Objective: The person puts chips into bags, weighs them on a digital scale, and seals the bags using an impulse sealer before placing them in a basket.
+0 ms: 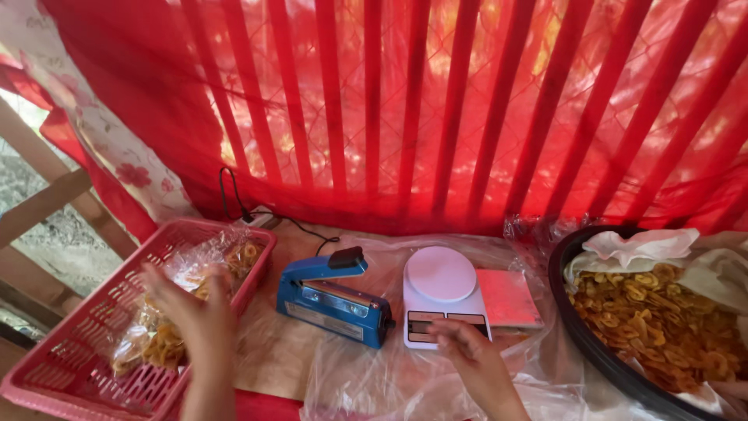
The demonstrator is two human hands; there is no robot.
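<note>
- Left hand (195,316) raised over the pink plastic basket (74,359) at about 8 o'clock in the view — fingers spread and released, nothing grasped; back of the hand toward the camera.
- Just beyond that hand, inside the basket: clear bags of yellow chips (167,320), lying loose, one stretching toward the basket's far corner at 10 o'clock.
- Right hand (467,351) low at 6 o'clock, fingers extended and loosely curled at the near edge of the white kitchen scale (442,292); fingertips at or just beside its display panel. Contact cannot be told for certain; nothing seen gripped.
- Scale flat on the counter (273,355), round weighing plate bare.
- Blue heat sealer (331,296) at 9 o'clock of the scale, just beside it, arm lifted at a slant, black knob on top; black cable (234,199) running back toward the red curtain (436,101) at 12 o'clock.
- Pink flat rectangular item (508,298) touching the scale at its 3 o'clock side.
- Clear plastic sheeting (374,382) spread over the counter, crumpled beneath the right hand.
- Large dark round tub (580,331) at 3 o'clock, lined with white plastic and heaped with loose yellow chips (662,320) — well apart from the left hand, near the right.
</note>
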